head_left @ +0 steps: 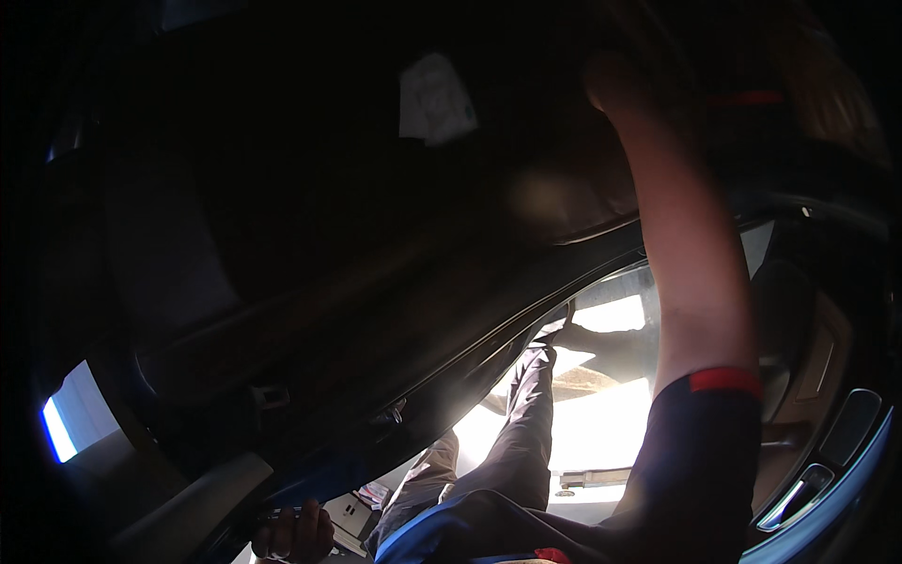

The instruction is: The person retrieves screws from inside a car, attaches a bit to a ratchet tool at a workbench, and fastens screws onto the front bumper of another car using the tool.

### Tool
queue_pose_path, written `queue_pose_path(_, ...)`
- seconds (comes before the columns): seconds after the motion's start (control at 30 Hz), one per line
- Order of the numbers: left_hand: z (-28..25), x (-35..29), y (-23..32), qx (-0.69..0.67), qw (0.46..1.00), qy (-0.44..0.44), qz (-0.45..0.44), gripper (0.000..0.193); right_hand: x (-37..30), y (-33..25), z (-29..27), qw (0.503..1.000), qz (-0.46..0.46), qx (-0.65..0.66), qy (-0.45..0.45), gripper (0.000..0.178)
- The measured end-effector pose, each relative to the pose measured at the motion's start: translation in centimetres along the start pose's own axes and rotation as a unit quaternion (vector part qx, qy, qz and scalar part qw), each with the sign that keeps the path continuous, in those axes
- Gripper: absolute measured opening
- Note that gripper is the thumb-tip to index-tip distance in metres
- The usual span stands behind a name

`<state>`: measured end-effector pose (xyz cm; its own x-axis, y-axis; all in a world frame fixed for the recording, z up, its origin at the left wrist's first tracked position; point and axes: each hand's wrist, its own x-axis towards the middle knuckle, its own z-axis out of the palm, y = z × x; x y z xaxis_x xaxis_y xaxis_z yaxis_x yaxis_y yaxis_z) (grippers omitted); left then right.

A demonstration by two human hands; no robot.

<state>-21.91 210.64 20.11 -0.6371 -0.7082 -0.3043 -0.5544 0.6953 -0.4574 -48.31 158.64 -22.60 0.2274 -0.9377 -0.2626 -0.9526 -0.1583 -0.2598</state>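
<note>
Right hand [615,80] up in the dark, upper right, and I can't tell its fingers' state; pale sheet [437,100] at upper centre. Lower left, left hand's [298,536] fingers curl, hold unclear.

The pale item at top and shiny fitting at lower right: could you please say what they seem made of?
Pale item: probably matte paper or cloth, looking dull and mottled. Shiny fitting: perhaps polished metal or chromed plastic; its edge glints.

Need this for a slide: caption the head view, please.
Right arm extended into shadow beside an open car door, left hand low at the lower left.
</note>
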Motion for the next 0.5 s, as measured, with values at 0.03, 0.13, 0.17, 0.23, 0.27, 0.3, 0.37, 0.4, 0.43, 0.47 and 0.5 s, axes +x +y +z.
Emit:
queue_pose_path(0.03, 0.0, 0.9, -0.2, -0.004, 1.000, 0.015, 0.003, 0.035, 0.3, 1.9, 0.4, 0.992, 0.015, 0.109, -0.058, 0.020)
queue_pose_path(0.13, 0.1, 1.8, -0.1, -0.010, 0.999, 0.033, 0.013, 0.033, -0.1, 6.9, 1.2, 0.878, 0.062, 0.420, -0.222, 0.013)
queue_pose_path(0.17, -0.1, 1.9, 0.0, -0.008, 1.000, 0.026, 0.014, 0.032, -2.9, 5.9, 0.2, 0.778, 0.065, 0.593, -0.199, 0.020)
queue_pose_path(0.23, -0.6, 0.3, 0.4, -0.007, 1.000, 0.016, 0.018, 0.031, -9.8, 2.6, -1.9, 0.652, 0.137, 0.733, -0.135, 0.024)
queue_pose_path(0.27, -0.5, -0.2, 0.6, -0.012, 0.999, 0.021, 0.021, 0.031, -12.3, 5.0, -0.3, 0.553, 0.105, 0.798, -0.214, 0.024)
queue_pose_path(0.3, -0.4, -0.7, 0.8, -0.018, 0.999, 0.026, 0.022, 0.030, -15.6, 6.7, 0.6, 0.455, 0.042, 0.829, -0.322, 0.028)
queue_pose_path(0.37, -0.6, -0.6, 1.0, -0.026, 0.999, 0.020, 0.019, 0.032, -23.7, 4.5, 0.0, 0.358, 0.086, 0.882, -0.294, 0.033)
queue_pose_path(0.4, -0.6, -0.2, 0.9, -0.034, 0.999, 0.030, 0.021, 0.033, -27.7, 5.5, 1.5, 0.379, 0.078, 0.884, -0.264, 0.036)
queue_pose_path(0.43, -0.8, 0.0, 0.8, -0.033, 0.999, 0.029, 0.011, 0.023, -31.1, 4.2, 0.5, 0.353, 0.031, 0.895, -0.271, 0.033)
queue_pose_path(0.47, -0.9, 0.1, 0.8, -0.032, 0.999, 0.028, 0.000, 0.015, -34.4, 3.1, 0.5, 0.320, 0.024, 0.913, -0.250, 0.031)
queue_pose_path(0.5, -1.5, 1.0, 0.5, -0.035, 0.999, 0.023, 0.002, 0.014, -37.5, 2.5, -0.4, 0.314, 0.006, 0.919, -0.238, 0.030)
